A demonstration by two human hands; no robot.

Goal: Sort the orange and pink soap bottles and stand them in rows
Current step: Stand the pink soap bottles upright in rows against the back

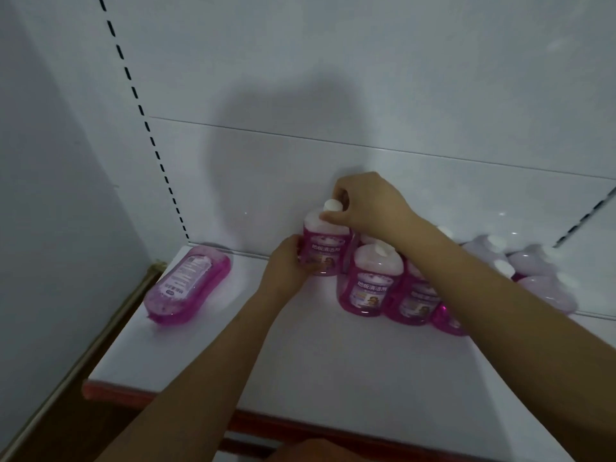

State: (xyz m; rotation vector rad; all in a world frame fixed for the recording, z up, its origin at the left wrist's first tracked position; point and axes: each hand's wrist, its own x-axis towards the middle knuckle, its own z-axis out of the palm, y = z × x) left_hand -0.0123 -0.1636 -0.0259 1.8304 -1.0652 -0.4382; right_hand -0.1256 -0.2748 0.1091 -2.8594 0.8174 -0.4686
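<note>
Upright pink bottle (322, 249) on shelf (333, 355): right hand (363, 205) fingers pinch its white cap (332, 205); left hand (289, 261) fingers grip its body.

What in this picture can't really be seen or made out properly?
- Bottles behind the right forearm: the arm covers them, so their count is unclear.
- Pale bottles at the far right: blurred, labels unreadable.
- Cap of the held pink bottle: partly covered by the right hand.
- Small print on the lying pink bottle: too small.
- Orange bottles: none in view.
</note>
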